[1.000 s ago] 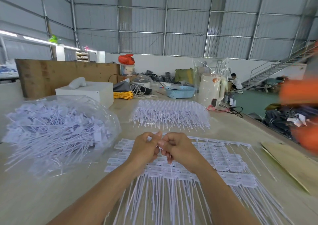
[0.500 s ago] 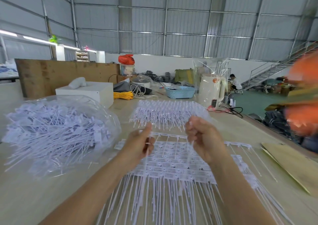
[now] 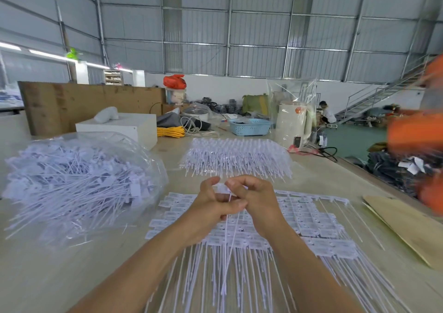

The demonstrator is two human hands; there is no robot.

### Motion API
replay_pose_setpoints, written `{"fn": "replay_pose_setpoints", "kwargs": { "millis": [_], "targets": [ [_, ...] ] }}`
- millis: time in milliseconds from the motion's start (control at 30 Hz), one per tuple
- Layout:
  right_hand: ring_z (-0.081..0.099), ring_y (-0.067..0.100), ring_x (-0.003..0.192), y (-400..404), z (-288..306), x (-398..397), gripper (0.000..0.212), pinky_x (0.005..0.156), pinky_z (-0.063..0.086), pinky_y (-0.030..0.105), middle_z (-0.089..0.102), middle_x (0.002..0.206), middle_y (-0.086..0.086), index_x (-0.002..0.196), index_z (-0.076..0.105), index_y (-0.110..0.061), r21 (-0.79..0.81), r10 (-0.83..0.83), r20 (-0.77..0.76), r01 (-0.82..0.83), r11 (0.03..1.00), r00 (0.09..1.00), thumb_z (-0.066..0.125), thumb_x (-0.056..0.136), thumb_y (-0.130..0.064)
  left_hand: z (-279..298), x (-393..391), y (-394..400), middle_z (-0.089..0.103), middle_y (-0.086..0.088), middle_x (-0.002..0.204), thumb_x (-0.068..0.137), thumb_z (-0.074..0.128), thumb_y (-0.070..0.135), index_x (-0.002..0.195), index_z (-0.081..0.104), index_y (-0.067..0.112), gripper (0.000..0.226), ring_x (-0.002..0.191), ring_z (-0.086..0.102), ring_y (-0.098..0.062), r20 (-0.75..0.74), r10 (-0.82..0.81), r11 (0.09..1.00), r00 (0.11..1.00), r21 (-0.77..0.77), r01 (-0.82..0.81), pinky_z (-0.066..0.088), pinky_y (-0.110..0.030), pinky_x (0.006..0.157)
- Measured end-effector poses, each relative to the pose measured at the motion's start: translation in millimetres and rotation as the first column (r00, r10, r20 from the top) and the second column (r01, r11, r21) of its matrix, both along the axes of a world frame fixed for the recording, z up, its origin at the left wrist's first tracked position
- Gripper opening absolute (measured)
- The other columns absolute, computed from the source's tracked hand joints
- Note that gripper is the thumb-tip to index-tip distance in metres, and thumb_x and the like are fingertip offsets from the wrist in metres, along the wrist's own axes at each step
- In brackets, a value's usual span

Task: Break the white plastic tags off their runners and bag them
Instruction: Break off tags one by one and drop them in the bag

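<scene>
White plastic everywhere, and your two hands meet right in the middle of it. Your left hand (image 3: 211, 207) and your right hand (image 3: 254, 200) press knuckle to knuckle above the table (image 3: 36, 276), fingers of both curled in around one white tag (image 3: 221, 189) and its thin tail, which hangs straight down between your wrists. Which fingers actually pinch it is hard to call: the tag's flat head mostly disappears behind your fingertips, and the contact point is buried between the hands.

Beneath them the tags on runners (image 3: 299, 219) lie spread flat in overlapping rows, printed heads up, tails fanning toward you and running off the bottom edge. Your forearms cover a good part of that sheet. The print on the heads is too small to read.

To your left sits the clear bag (image 3: 79, 181), bulging with loose tags, its mouth not visible from here. Farther back, a second batch of tags (image 3: 236, 158) lies across the table, well apart from your hands.

At the right edge, a brown cardboard sheet (image 3: 407, 226) is cut off by the frame, and an orange blur (image 3: 417, 135) smears past, too streaked to identify.
</scene>
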State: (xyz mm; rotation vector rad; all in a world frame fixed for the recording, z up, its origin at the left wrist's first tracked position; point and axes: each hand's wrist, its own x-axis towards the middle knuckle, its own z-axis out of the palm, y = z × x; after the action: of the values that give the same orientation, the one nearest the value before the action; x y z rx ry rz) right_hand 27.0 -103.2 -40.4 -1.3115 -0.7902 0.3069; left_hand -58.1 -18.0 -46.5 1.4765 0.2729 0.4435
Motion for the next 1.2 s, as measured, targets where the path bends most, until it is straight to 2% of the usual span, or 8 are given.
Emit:
{"fn": "replay_pose_setpoints", "kwargs": {
  "millis": [233, 367, 500, 567, 633, 800, 900, 1200],
  "targets": [
    [0.054, 0.005, 0.056, 5.2, 4.3, 1.3, 0.011, 0.064, 0.05, 0.026, 0.067, 0.064, -0.013, 0.075, 0.072, -0.019, 0.117, -0.268, 0.005, 0.265, 0.957, 0.963, 0.07, 0.082, -0.012, 2.9, -4.6, -14.1, 0.066, -0.003, 0.064, 0.096, 0.054, 0.015, 0.102, 0.055, 0.004, 0.012, 0.05, 0.059, -0.011, -0.078, -0.022, 0.979, 0.997, 0.199, 0.038, 0.051, -0.023, 0.053],
    [0.054, 0.004, 0.044, 11.4, 14.3, 6.3, 0.011, 0.046, 0.049, 0.02, 0.064, 0.062, -0.004, 0.084, 0.07, -0.012, 0.063, -0.148, -0.036, 0.15, 0.987, 0.988, 0.065, 0.087, -0.022, 16.2, -7.5, -5.8, 0.053, 0.009, 0.044, 0.1, 0.045, 0.015, 0.082, 0.065, 0.007, 0.028, 0.033, 0.041, -0.003, -0.019, 0.225, 0.925, 0.974, 0.318, -0.208, 0.033, -0.014, 0.036],
    [0.061, 0.018, 0.069, 13.8, 19.0, 38.7, 0.029, 0.075, 0.053, 0.038, 0.065, 0.079, 0.008, 0.081, 0.067, -0.012, -0.211, -0.222, 0.21, 0.266, 0.941, 0.952, 0.058, 0.091, -0.037, 40.3, -34.1, 44.3, 0.07, -0.008, 0.094, 0.095, 0.047, 0.008, 0.087, 0.071, 0.018, 0.027, 0.082, 0.063, -0.033, 0.242, 0.717, 0.427, 0.654, 0.589, -0.686, 0.046, -0.034, 0.064],
    [0.062, 0.025, 0.087, 12.9, 7.4, 57.5, 0.037, 0.08, 0.048, 0.033, 0.066, 0.092, 0.012, 0.096, 0.068, -0.002, -0.374, -0.231, 0.415, 0.397, 0.838, 0.88, 0.055, 0.093, -0.037, 42.3, -56.2, 79.1, 0.066, -0.02, 0.097, 0.092, 0.047, 0.007, 0.094, 0.071, 0.012, 0.025, 0.086, 0.06, -0.042, 0.319, 0.853, 0.071, 0.413, 0.713, -0.697, 0.04, -0.035, 0.065],
    [0.06, 0.026, 0.106, 9.4, -8.4, 72.9, 0.043, 0.087, 0.046, 0.03, 0.061, 0.12, 0.011, 0.12, 0.06, -0.006, -0.521, -0.158, 0.558, 0.492, 0.697, 0.814, 0.051, 0.094, -0.04, 37.4, -74.6, 109.2, 0.057, -0.031, 0.098, 0.09, 0.048, 0.006, 0.099, 0.068, 0.001, 0.022, 0.088, 0.058, -0.049, 0.248, 0.933, -0.052, 0.262, 0.812, -0.582, 0.044, -0.044, 0.068],
    [0.026, 0.022, 0.14, 12.0, -43.0, 97.5, 0.057, 0.114, 0.023, 0.045, 0.025, 0.154, 0.001, 0.145, 0.033, -0.022, -0.719, 0.106, 0.623, 0.514, 0.467, 0.775, 0.04, 0.096, -0.05, 16.3, -90.7, 145.4, 0.042, -0.032, 0.118, 0.089, 0.058, 0.011, 0.11, 0.061, -0.009, 0.028, 0.109, 0.045, -0.051, 0.014, 0.99, 0.047, 0.141, 0.906, -0.42, 0.044, -0.054, 0.086],
    [0.031, 0.024, 0.138, 17.7, -48.6, 101.1, 0.05, 0.112, 0.011, 0.056, 0.036, 0.149, 0.0, 0.139, 0.042, -0.027, -0.766, 0.159, 0.591, 0.489, 0.417, 0.791, 0.034, 0.097, -0.052, 7.2, -86.4, 151.4, 0.039, -0.03, 0.125, 0.092, 0.05, 0.006, 0.113, 0.06, -0.006, 0.026, 0.116, 0.039, -0.048, -0.048, 0.987, 0.095, 0.156, 0.948, -0.305, 0.042, -0.052, 0.091],
    [0.042, 0.026, 0.123, 18.3, -50.8, 99.4, 0.035, 0.103, 0.035, 0.045, 0.056, 0.124, 0.002, 0.122, 0.059, -0.024, -0.671, 0.097, 0.684, 0.572, 0.471, 0.723, 0.044, 0.096, -0.042, -9.7, -75.9, 150.8, 0.045, -0.028, 0.124, 0.089, 0.046, 0.007, 0.12, 0.051, 0.001, 0.032, 0.117, 0.04, -0.042, 0.015, 0.992, 0.008, 0.126, 0.984, -0.178, 0.038, -0.046, 0.092]
  ]
}}
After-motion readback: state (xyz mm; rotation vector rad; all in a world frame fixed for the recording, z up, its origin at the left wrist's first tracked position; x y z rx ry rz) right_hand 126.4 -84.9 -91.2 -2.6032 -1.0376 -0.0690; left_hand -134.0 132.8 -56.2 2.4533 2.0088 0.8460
